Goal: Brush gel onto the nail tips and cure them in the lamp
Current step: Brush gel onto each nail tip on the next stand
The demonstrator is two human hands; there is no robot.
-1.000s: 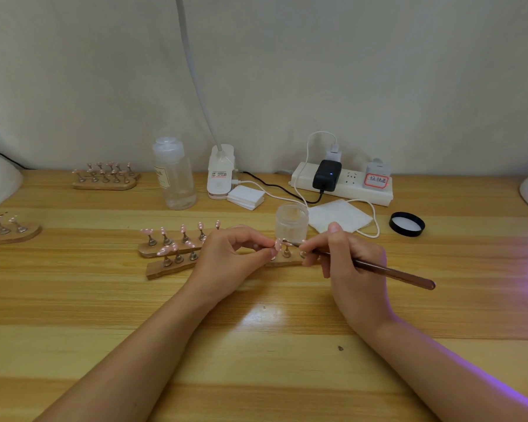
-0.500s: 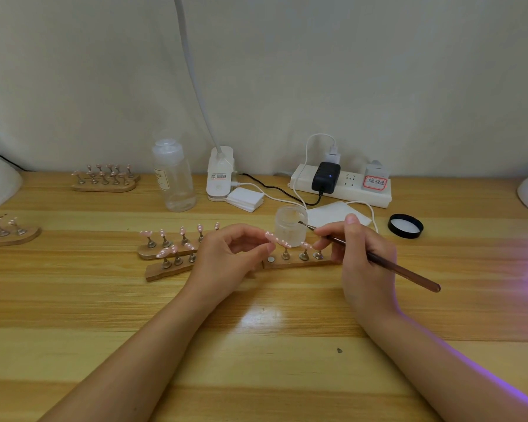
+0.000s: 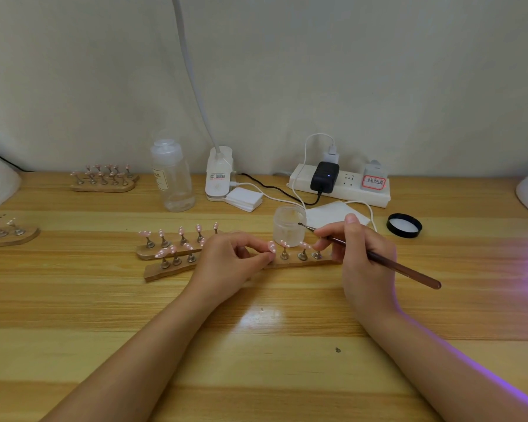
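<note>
my left hand (image 3: 229, 263) pinches a small pink nail tip with white dots (image 3: 271, 247) just left of frame centre, above the near long wooden strip of metal pegs (image 3: 290, 262). my right hand (image 3: 358, 254) grips the thin brown-handled gel brush (image 3: 378, 261), its tip at the rim of the small frosted gel jar (image 3: 288, 225) just behind the strip. i judge this the loading step: gel onto the bristles. next comes a light, even stroke across the held tip, with no flooding of the edges. curing is not yet begun; purple light glows at the right edge.
</note>
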